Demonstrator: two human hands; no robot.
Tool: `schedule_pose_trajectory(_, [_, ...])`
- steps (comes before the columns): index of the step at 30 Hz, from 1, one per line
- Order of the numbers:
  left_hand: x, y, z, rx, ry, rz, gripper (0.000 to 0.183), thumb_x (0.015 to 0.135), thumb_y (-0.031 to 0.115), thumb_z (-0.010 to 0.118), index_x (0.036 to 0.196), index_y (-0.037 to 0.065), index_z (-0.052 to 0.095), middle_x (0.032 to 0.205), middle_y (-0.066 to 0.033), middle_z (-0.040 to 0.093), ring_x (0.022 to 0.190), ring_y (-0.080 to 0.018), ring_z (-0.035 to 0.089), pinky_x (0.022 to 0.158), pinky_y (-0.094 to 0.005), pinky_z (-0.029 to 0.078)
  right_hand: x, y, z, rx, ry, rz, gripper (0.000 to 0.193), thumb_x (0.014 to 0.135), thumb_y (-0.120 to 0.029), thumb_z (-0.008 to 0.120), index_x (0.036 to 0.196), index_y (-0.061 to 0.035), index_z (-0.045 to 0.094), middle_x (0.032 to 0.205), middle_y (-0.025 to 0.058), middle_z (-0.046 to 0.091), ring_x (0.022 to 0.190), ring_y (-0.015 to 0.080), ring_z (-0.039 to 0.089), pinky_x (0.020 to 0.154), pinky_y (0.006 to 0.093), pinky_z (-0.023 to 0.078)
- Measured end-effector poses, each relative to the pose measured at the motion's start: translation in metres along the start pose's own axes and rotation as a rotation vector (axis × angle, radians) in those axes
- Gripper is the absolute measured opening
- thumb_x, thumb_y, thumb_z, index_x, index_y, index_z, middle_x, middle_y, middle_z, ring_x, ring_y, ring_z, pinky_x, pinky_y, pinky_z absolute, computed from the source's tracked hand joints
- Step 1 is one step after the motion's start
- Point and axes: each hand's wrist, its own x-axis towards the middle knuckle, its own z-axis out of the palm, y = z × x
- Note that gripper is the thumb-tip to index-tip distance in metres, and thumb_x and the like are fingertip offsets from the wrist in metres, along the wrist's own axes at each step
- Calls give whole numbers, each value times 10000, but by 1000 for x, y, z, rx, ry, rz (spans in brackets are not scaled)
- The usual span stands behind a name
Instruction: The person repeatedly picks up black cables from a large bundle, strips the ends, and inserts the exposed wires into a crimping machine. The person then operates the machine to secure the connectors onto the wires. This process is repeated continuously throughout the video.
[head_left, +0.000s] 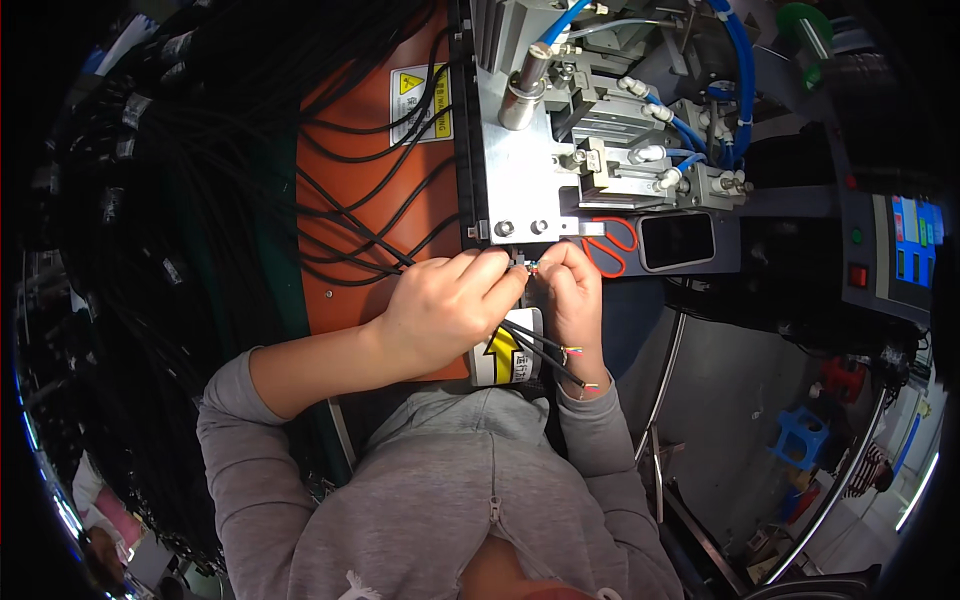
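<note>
My left hand (452,298) is closed in a pinch at the front edge of the machine, around the end of a black cable that its fingers mostly hide. Opposite it, my right hand (574,290) pinches the thin coloured wires (533,268) at that end, and the fingertips of both hands almost meet. Just above them is the machine's metal plate (520,190). Below my left hand two more black cables (540,352) stick out toward my right wrist, their ends bared to coloured wires (591,387). A label with a yellow arrow (505,350) lies under these cables.
Many black cables (150,150) hang in a bundle at the left, and several run across the orange panel (345,215). Right of my hands lie red-handled scissors (625,240) and a phone (677,241). Pneumatic cylinders with blue hoses (745,80) stand behind; a control screen (915,250) is far right.
</note>
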Motion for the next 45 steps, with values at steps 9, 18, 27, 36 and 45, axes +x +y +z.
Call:
schedule_pose_trajectory(9, [-5, 9, -19, 141, -170, -20, 212, 695, 61, 630, 892, -17, 644, 732, -15, 499, 626, -96, 538, 497, -213, 432, -6, -15, 3, -357, 143, -142, 74, 858, -41, 631, 856, 7, 575, 730, -3, 569, 674, 67, 488, 630, 209, 405])
schedule_pose_trajectory(18, [-4, 0, -21, -16, -107, -38, 293, 727, 125, 656, 1000, 18, 642, 833, -44, 579, 605, -136, 586, 491, -245, 456, -23, -59, -16, -431, -224, -639, 217, 625, 36, 784, 809, -4, 677, 788, 95, 673, 740, 214, 634, 665, 296, 489])
schedule_pose_trajectory(27, [3, 2, -21, -328, 149, -25, 211, 697, 92, 733, 874, 28, 638, 777, -57, 623, 658, -189, 619, 523, -280, 476, -27, -57, 24, -364, 38, -556, 169, 677, 42, 772, 793, 9, 654, 759, 103, 659, 699, 171, 619, 628, 273, 486])
schedule_pose_trajectory(36, [3, 2, -22, -379, 221, -13, 136, 759, 68, 704, 833, 1, 611, 734, -85, 610, 599, -217, 595, 497, -288, 446, -19, -59, 23, -386, -40, -696, 178, 684, 53, 741, 838, 23, 658, 839, 127, 671, 767, 230, 625, 716, 312, 498])
schedule_pose_trajectory(45, [-2, 3, -17, -350, 101, -53, 191, 684, -2, 676, 864, 6, 613, 723, -60, 559, 600, -194, 565, 477, -281, 439, -20, -64, 28, -681, 110, -767, 178, 671, 36, 759, 774, -18, 623, 761, 95, 620, 708, 217, 586, 660, 311, 467])
